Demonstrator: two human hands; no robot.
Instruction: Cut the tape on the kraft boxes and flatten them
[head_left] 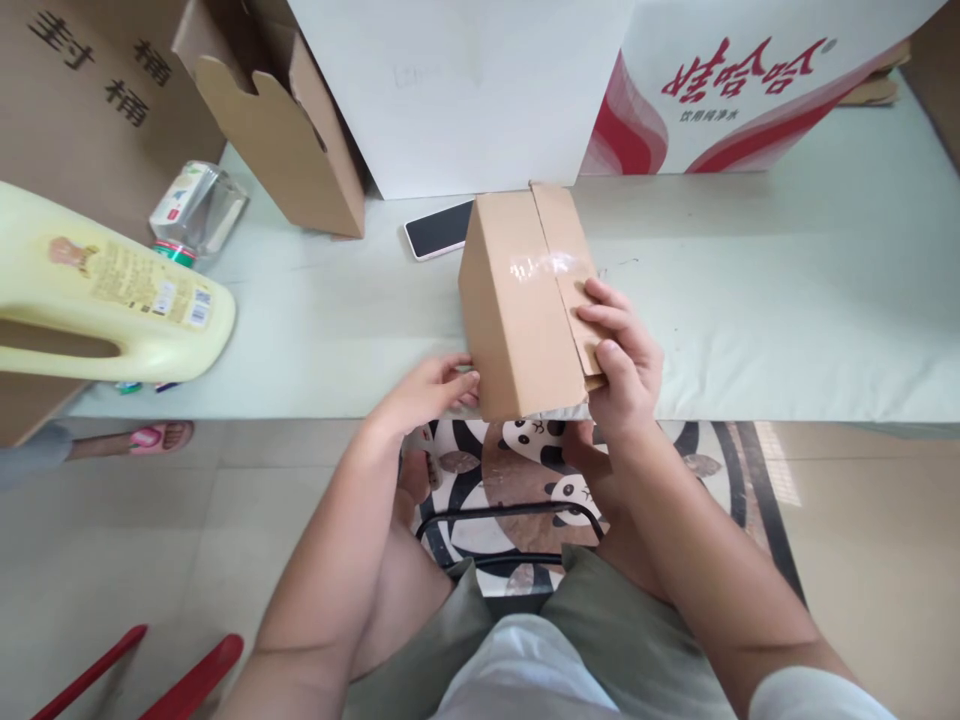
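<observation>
Pinching in the right hand a probably light, stiff cardboard box, frame centre, best held by sides, and touching it with loosely curled left hand.

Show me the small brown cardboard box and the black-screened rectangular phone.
Small brown cardboard box (525, 315), head view: on its broad taped face.
Black-screened rectangular phone (441, 229), head view: on its visible screen.

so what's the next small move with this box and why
Perhaps press the flap flat at its near end: the right hand already lies on it, the near corner seems to gap, and the left hand is by the box's near left corner.
</observation>
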